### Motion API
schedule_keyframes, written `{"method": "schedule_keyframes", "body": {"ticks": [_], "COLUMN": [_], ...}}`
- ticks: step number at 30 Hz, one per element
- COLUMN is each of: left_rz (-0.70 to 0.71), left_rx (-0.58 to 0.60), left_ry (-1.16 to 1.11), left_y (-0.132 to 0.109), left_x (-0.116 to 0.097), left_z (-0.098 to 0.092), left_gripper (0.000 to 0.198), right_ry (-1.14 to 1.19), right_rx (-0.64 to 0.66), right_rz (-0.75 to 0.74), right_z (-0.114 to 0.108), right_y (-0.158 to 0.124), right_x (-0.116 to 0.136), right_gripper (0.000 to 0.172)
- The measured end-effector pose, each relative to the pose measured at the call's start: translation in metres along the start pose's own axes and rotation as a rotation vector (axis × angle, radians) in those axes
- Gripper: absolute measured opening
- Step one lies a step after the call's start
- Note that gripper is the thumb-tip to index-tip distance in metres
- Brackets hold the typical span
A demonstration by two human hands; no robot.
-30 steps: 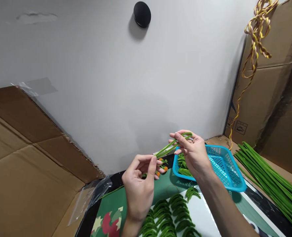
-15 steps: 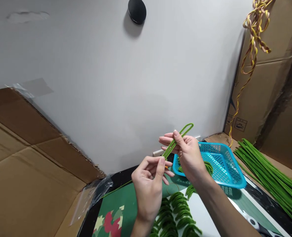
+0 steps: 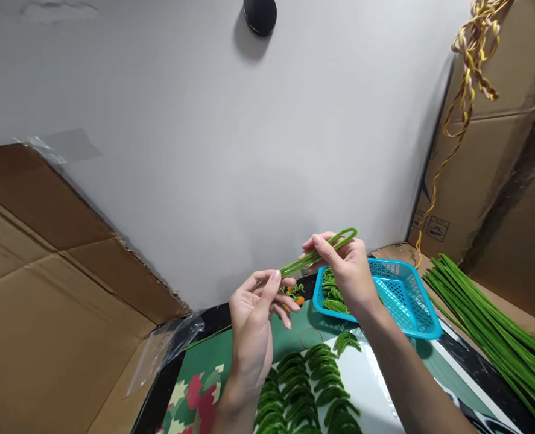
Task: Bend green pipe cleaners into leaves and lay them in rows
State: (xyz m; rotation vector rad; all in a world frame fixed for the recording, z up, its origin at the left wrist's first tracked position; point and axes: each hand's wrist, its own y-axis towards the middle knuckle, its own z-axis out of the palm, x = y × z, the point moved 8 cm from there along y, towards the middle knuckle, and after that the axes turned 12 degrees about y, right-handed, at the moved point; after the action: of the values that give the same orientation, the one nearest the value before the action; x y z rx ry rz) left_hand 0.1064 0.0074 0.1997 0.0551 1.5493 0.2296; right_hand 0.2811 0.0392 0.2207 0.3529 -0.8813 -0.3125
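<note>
A green pipe cleaner (image 3: pixel 297 264), bent into a long narrow loop, is stretched between my two hands. My left hand (image 3: pixel 257 301) pinches its lower left end between thumb and forefinger, the other fingers spread. Nearer the rounded end, my right hand (image 3: pixel 346 265) grips the loop with thumb and fingers. Below lie rows of curved green fuzzy pieces (image 3: pixel 298 392) on a white sheet (image 3: pixel 371 386). Behind my right wrist stands a blue plastic basket (image 3: pixel 423 301) with coiled green pieces (image 3: pixel 335 295) in its left part.
A bundle of straight green pipe cleaners (image 3: pixel 488 325) lies at the right. Scissors (image 3: pixel 479 416) are partly visible at lower right. Small orange and green pieces (image 3: pixel 297 296) sit behind my left hand. Cardboard walls (image 3: pixel 68 289) flank the green mat (image 3: pixel 213 355). Twisted yellow cord (image 3: pixel 468 78) hangs at right.
My left hand has moved left and slightly down along with its end of the loop, which now lies flatter. My right hand's fingers have closed in more around the loop.
</note>
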Motion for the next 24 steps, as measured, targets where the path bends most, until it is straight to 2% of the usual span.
{"method": "schedule_keyframes", "body": {"ticks": [6, 14, 20, 24], "left_rz": [0.027, 0.143, 0.184, 0.215], "left_rx": [0.044, 0.163, 0.129, 0.152], "left_ry": [-0.045, 0.025, 0.230, 0.256], "left_y": [-0.005, -0.029, -0.049, -0.049], "left_x": [-0.006, -0.038, -0.052, -0.061], "left_z": [0.005, 0.018, 0.007, -0.001], "left_gripper": [0.031, 0.037, 0.051, 0.051], "right_ry": [-0.055, -0.147, -0.139, -0.116], "right_rx": [0.080, 0.200, 0.113, 0.141], "right_rz": [-0.018, -0.047, -0.145, -0.199], "right_z": [0.005, 0.017, 0.013, 0.020], "right_y": [-0.003, -0.023, -0.038, -0.043], "right_x": [0.014, 0.044, 0.065, 0.070], "right_gripper": [0.028, 0.025, 0.023, 0.025]}}
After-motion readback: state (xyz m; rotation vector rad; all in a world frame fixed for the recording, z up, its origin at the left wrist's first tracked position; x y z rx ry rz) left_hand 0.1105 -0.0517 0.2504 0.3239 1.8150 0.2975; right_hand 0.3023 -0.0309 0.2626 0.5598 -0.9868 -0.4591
